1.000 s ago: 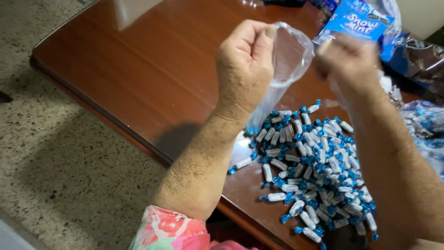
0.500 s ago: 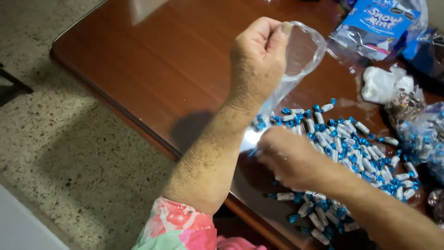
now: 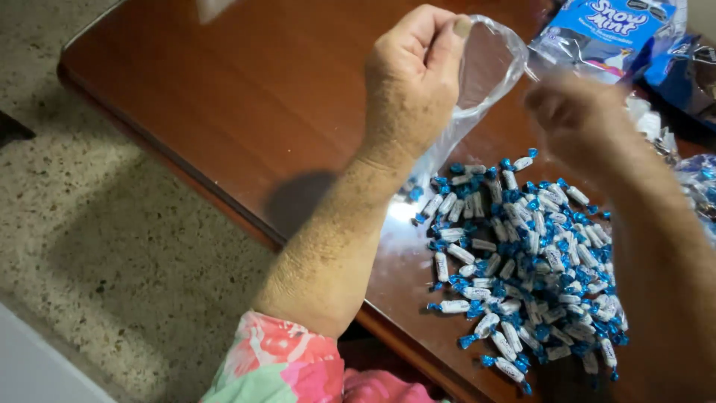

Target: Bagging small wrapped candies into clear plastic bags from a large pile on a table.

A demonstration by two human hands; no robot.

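The right hand (image 3: 578, 123) is blurred by motion, so its fingers cannot be told apart, nor whether it holds anything. Its forearm runs off the right and near edges. The left hand (image 3: 412, 82) hides the near lip of the clear bag (image 3: 485, 71), and its arm covers the bag's lower end. The blue packet (image 3: 608, 30) at the far right is cut by the top edge. A dark packet (image 3: 690, 71) beside it and a clear wrapper (image 3: 701, 186) are cut by the right edge. The right arm hides part of the candy pile (image 3: 522, 254). The table (image 3: 224, 89) runs past the top edge. The floral sleeve (image 3: 280, 366) is cut at the near edge.
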